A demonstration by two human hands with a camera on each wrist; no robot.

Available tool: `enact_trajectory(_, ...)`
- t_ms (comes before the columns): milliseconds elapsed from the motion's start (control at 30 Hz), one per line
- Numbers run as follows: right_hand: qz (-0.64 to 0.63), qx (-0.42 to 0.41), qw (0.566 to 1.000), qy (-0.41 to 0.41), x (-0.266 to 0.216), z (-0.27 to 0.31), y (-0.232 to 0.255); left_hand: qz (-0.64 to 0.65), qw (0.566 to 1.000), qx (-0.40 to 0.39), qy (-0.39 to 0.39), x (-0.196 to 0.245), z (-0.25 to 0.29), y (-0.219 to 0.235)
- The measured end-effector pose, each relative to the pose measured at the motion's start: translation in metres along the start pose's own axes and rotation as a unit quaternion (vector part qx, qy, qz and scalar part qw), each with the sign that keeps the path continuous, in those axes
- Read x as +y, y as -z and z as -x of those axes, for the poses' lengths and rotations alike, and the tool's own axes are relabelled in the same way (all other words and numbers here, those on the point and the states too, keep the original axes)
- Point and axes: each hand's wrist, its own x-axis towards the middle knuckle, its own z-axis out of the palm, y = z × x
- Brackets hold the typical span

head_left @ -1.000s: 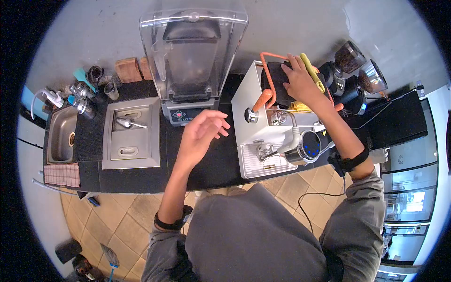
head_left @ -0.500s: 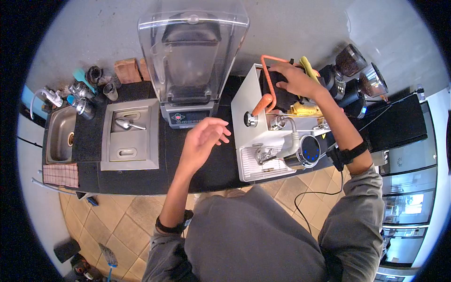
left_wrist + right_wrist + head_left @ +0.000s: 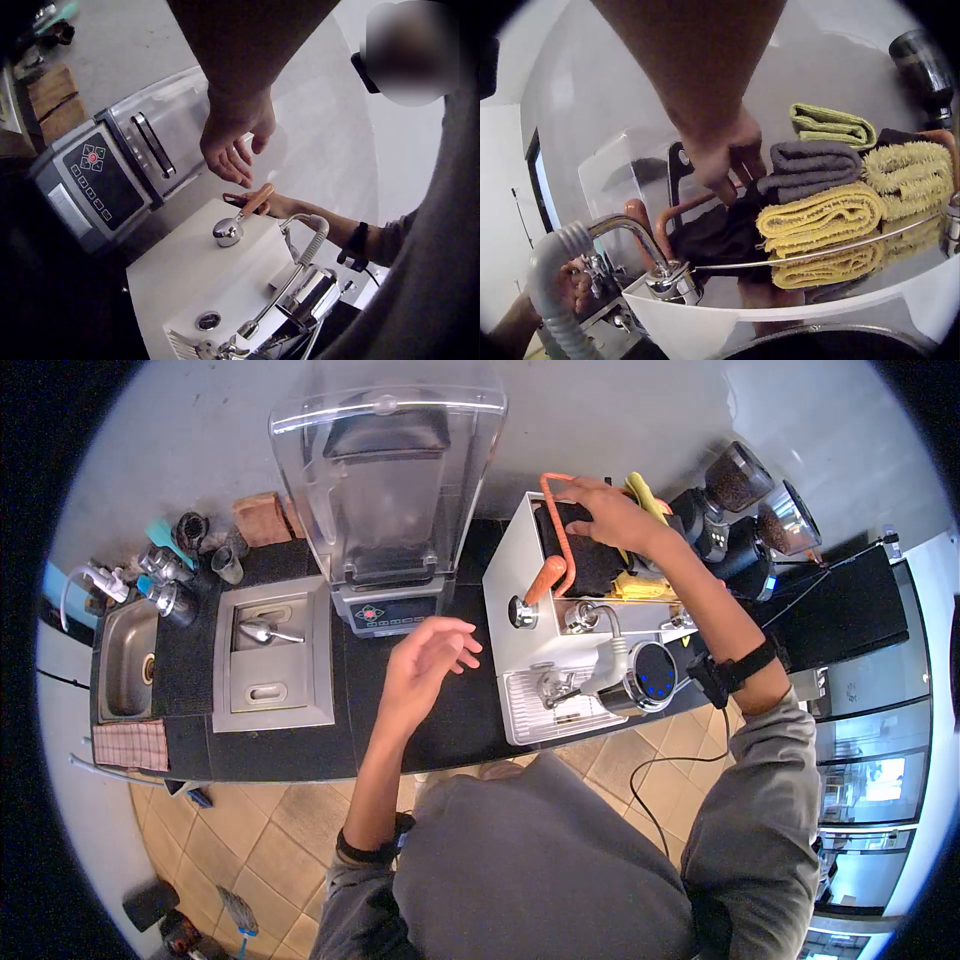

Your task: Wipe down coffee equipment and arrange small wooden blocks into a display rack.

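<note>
My right hand (image 3: 615,515) is over the top of the white espresso machine (image 3: 512,610), its fingers on a black cloth (image 3: 595,565) inside the orange rail (image 3: 562,540). Thumb and fingers are apart, with dark fabric showing between them. Beside this hand, in the right wrist view, lie a folded grey cloth (image 3: 814,172) and folded yellow cloths (image 3: 825,214). My left hand (image 3: 425,665), loosely curled and holding nothing, hovers above the counter between the blender and the machine. An orange-brown handled lever (image 3: 259,199) shows below it in the left wrist view.
A blender under a clear cover (image 3: 390,490) stands behind my left hand. To its left are a steel tray (image 3: 318,690) with a scoop (image 3: 270,632), and a sink (image 3: 128,660). Coffee grinders (image 3: 735,485) stand right of the machine; its steam wand (image 3: 610,670) juts forward.
My right hand has shifted left over the machine's top toward the orange rail, its fingers less spread than before; the black cloth looks rearranged. The left hand stays hovering, and the view has shifted slightly.
</note>
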Motion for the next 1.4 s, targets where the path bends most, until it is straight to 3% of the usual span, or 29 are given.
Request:
enact_trajectory(100, 0.084, 0.023, 0.996, 0.006, -0.004, 0.006, 0.012, 0.0, 1.0, 0.011, 0.009, 0.0, 0.001, 0.002)
enact_trajectory(167, 0.095, -0.127, 0.987, -0.032, -0.017, 0.015, 0.027, -0.002, 1.0, 0.014, 0.008, -0.002, 0.003, 0.005)
enact_trajectory(200, 0.095, -0.127, 0.987, -0.029, -0.024, 0.022, 0.026, -0.003, 1.0, 0.017, 0.007, -0.003, 0.004, 0.006)
enact_trajectory(267, 0.104, -0.205, 0.972, -0.042, -0.035, 0.038, 0.023, 0.002, 1.0, 0.014, 0.003, -0.004, 0.004, 0.006)
enact_trajectory(400, 0.111, -0.162, 0.98, -0.018, -0.023, 0.037, 0.007, 0.002, 1.0, 0.007, 0.014, -0.004, 0.002, 0.001)
enact_trajectory(500, 0.094, -0.175, 0.979, -0.035, -0.025, 0.038, 0.011, 0.009, 1.0, 0.001, 0.014, -0.005, 0.002, -0.002)
enact_trajectory(567, 0.117, -0.154, 0.981, -0.013, -0.018, 0.045, 0.021, 0.003, 1.0, -0.002, 0.018, -0.006, 0.002, 0.0)
enact_trajectory(633, 0.087, -0.028, 0.996, 0.011, -0.003, 0.049, 0.039, 0.002, 1.0, 0.003, 0.014, -0.008, 0.003, 0.004)
enact_trajectory(667, 0.073, 0.039, 0.996, -0.044, 0.002, 0.05, 0.047, 0.0, 1.0, 0.008, 0.013, -0.008, 0.005, 0.005)
enact_trajectory(700, 0.072, 0.038, 0.996, -0.045, 0.01, 0.052, 0.047, 0.0, 1.0, 0.007, 0.014, -0.008, 0.007, 0.007)
enact_trajectory(767, 0.123, 0.177, 0.954, -0.207, 0.027, 0.057, 0.044, 0.002, 1.0, 0.019, 0.023, -0.006, 0.008, 0.008)
enact_trajectory(800, 0.124, 0.178, 0.953, -0.209, 0.031, 0.057, 0.042, 0.003, 1.0, 0.016, 0.022, -0.007, 0.008, 0.008)
enact_trajectory(867, 0.053, -0.031, 0.947, -0.314, 0.039, 0.058, 0.04, 0.008, 0.999, 0.012, 0.029, -0.006, 0.008, 0.008)
enact_trajectory(900, 0.055, -0.03, 0.947, -0.315, 0.044, 0.061, 0.034, 0.009, 1.0, 0.011, 0.027, -0.006, 0.007, 0.008)
enact_trajectory(1100, 0.049, 0.083, 0.967, -0.235, 0.055, 0.075, 0.009, 0.006, 1.0, 0.005, 0.03, -0.01, 0.005, 0.006)
enact_trajectory(1233, 0.082, 0.091, 0.962, -0.245, 0.067, 0.076, 0.019, 0.013, 0.999, -0.003, 0.031, -0.012, 0.004, 0.005)
enact_trajectory(1267, 0.111, 0.127, 0.946, -0.278, 0.066, 0.076, 0.023, 0.014, 0.999, -0.001, 0.035, -0.012, 0.004, 0.006)
enact_trajectory(1300, 0.139, 0.162, 0.927, -0.309, 0.061, 0.076, 0.03, 0.013, 0.999, 0.001, 0.034, -0.012, 0.005, 0.007)
enact_trajectory(1333, 0.137, 0.206, 0.926, -0.284, 0.046, 0.073, 0.038, 0.017, 0.999, 0.001, 0.036, -0.012, 0.005, 0.008)
enact_trajectory(1400, 0.143, 0.216, 0.93, -0.262, 0.002, 0.068, 0.053, 0.02, 0.999, 0.0, 0.041, -0.01, 0.005, 0.008)
